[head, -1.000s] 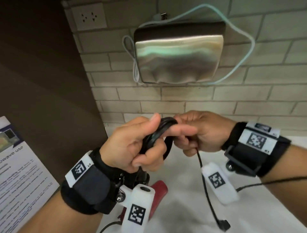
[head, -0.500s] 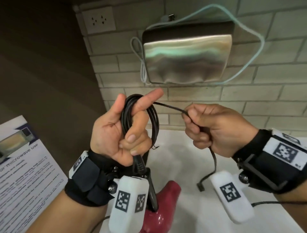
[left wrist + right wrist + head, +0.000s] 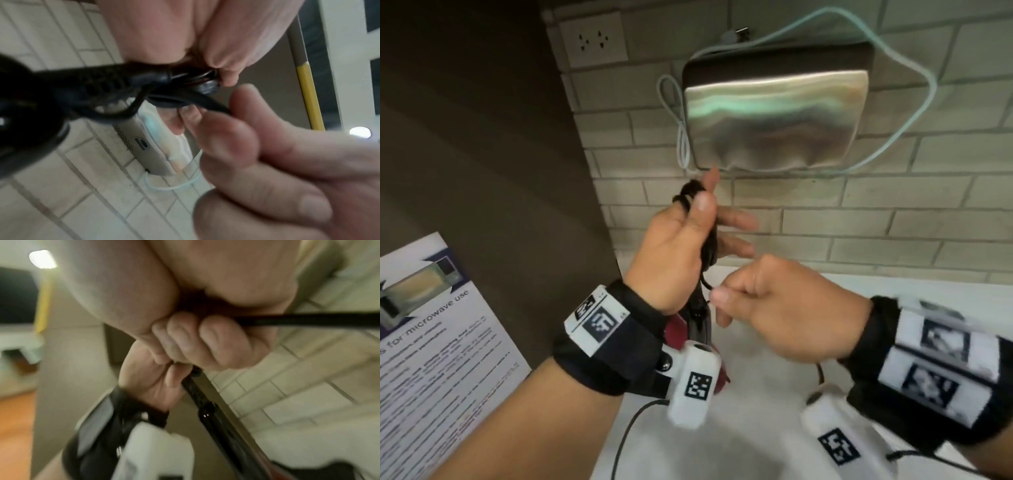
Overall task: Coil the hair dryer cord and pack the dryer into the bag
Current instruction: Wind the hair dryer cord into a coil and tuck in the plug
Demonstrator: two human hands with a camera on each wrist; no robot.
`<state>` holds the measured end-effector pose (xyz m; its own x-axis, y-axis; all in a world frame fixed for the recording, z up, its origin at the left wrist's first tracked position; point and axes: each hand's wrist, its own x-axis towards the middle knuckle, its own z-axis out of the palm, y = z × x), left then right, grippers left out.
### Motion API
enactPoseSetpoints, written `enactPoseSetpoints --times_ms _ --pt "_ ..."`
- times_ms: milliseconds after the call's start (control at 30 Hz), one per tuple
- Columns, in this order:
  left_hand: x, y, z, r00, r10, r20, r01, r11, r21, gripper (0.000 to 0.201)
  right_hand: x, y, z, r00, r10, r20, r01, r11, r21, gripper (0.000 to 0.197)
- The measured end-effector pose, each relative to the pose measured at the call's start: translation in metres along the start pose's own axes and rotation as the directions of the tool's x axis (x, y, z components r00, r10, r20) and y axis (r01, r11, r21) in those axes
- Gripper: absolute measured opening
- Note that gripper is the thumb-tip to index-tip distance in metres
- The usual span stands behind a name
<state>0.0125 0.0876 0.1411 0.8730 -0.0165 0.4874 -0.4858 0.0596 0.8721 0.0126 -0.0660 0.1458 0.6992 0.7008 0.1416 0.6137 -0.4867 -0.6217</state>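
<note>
bare forearms, black wrist straps [image 3: 616, 356], white square-code tags [image 3: 595, 317], white wrist cameras [image 3: 693, 383], thin black cables [image 3: 626, 435]

A white counter [image 3: 774, 428] runs along the foot of the brick wall. A thin black cable [image 3: 625, 442] trails across it, and the red dryer [image 3: 678, 334], mostly hidden, seems to rest on it.

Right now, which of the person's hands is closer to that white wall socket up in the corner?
Left. The left hand, gripping the coiled black cord, is raised below and right of the white wall socket. The right hand sits lower and farther right, pinching the cord's loose end.
</note>
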Motion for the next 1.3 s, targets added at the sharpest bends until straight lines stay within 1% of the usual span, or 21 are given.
enactPoseSetpoints --times_ms 67,100,167,233,333,400,467,500,533,567,667,766,833,866,933,1000,1066,1100,1166,1200,1300 --pt "0.0 -0.004 -0.002 0.997 -0.013 0.074 -0.007 0.965 0.263 0.044 0.002 0.005 -0.01 0.994 0.068 0.089 -0.087 0.971 0.222 0.041" --pt "0.001 -0.006 -0.002 0.993 -0.022 0.115 -0.022 0.931 0.365 0.052 0.002 0.008 -0.011 0.989 0.082 0.124 -0.111 0.964 0.244 0.042" --pt "0.002 -0.008 0.003 0.983 -0.035 0.183 -0.07 0.841 0.537 0.061 0.0 0.011 -0.015 0.989 0.086 0.124 -0.096 0.992 0.079 0.041" --pt "0.0 -0.011 0.008 0.97 -0.094 0.223 -0.081 0.743 0.664 0.044 -0.003 0.009 -0.03 0.998 0.03 0.056 -0.019 0.98 -0.198 0.03" --pt "-0.004 -0.012 0.004 0.932 -0.272 0.238 0.032 0.72 0.694 0.058 -0.01 -0.002 -0.065 0.999 -0.024 -0.025 0.011 0.895 -0.446 0.015" --pt "-0.006 -0.014 0.002 0.887 -0.341 0.312 0.062 0.757 0.65 0.075 -0.01 -0.003 -0.078 0.998 -0.055 0.034 0.065 0.874 -0.482 0.015" --pt "-0.008 -0.012 0.006 0.825 -0.382 0.418 0.078 0.808 0.584 0.068 -0.006 -0.005 -0.088 0.994 -0.05 0.094 0.088 0.879 -0.468 0.024" --pt "-0.009 -0.009 0.009 0.804 -0.39 0.449 0.113 0.842 0.528 0.048 -0.004 -0.005 -0.093 0.993 -0.042 0.106 0.086 0.887 -0.455 0.029" --pt "-0.01 -0.006 0.009 0.798 -0.39 0.46 0.156 0.87 0.468 0.027 -0.002 -0.003 -0.099 0.993 -0.03 0.111 0.076 0.9 -0.429 0.035" --pt "-0.01 -0.003 0.01 0.786 -0.401 0.47 0.185 0.879 0.44 0.022 0.001 0.001 -0.106 0.993 -0.02 0.114 0.063 0.92 -0.387 0.042" --pt "-0.012 0.001 0.009 0.738 -0.347 0.578 0.149 0.92 0.362 0.039 0.009 0.015 -0.112 0.991 -0.073 0.112 0.094 0.978 -0.187 0.061" --pt "-0.012 0.009 0.012 0.709 -0.269 0.652 0.198 0.963 0.183 0.051 0.014 0.03 -0.091 0.989 -0.128 0.072 0.118 0.985 0.129 0.061" --pt "-0.01 0.011 0.011 0.704 -0.211 0.678 0.25 0.967 0.042 0.073 0.015 0.042 -0.067 0.983 -0.15 0.109 0.093 0.907 0.41 0.064" --pt "-0.01 0.012 0.008 0.694 -0.186 0.696 0.291 0.956 -0.035 0.074 0.016 0.046 -0.055 0.975 -0.184 0.122 0.094 0.847 0.522 0.068" --pt "-0.01 0.014 0.002 0.663 -0.133 0.737 0.381 0.907 -0.178 0.065 0.015 0.042 -0.034 0.958 -0.267 0.109 0.127 0.729 0.673 0.075" --pt "-0.012 0.017 -0.002 0.631 -0.067 0.773 0.464 0.831 -0.307 0.054 0.015 0.036 -0.023 0.947 -0.313 0.077 0.145 0.627 0.765 0.09" --pt "-0.012 0.018 -0.007 0.652 -0.018 0.758 0.487 0.777 -0.4 0.042 0.013 0.029 -0.022 0.934 -0.349 0.071 0.151 0.567 0.81 0.095" --pt "-0.011 0.018 -0.01 0.674 -0.001 0.738 0.474 0.767 -0.432 0.034 0.012 0.025 -0.023 0.927 -0.369 0.074 0.161 0.567 0.808 0.082" --pt "-0.011 0.018 -0.014 0.749 -0.008 0.662 0.414 0.786 -0.459 0.019 0.009 0.019 -0.027 0.924 -0.373 0.08 0.172 0.595 0.785 0.038" --pt "-0.011 0.018 -0.014 0.786 -0.035 0.617 0.394 0.797 -0.458 0.016 0.008 0.017 -0.03 0.939 -0.335 0.082 0.153 0.618 0.771 0.029" --pt "-0.015 0.015 -0.015 0.859 -0.105 0.501 0.368 0.807 -0.462 0.023 0.009 0.016 -0.036 0.982 -0.181 0.045 0.087 0.658 0.748 0.032"
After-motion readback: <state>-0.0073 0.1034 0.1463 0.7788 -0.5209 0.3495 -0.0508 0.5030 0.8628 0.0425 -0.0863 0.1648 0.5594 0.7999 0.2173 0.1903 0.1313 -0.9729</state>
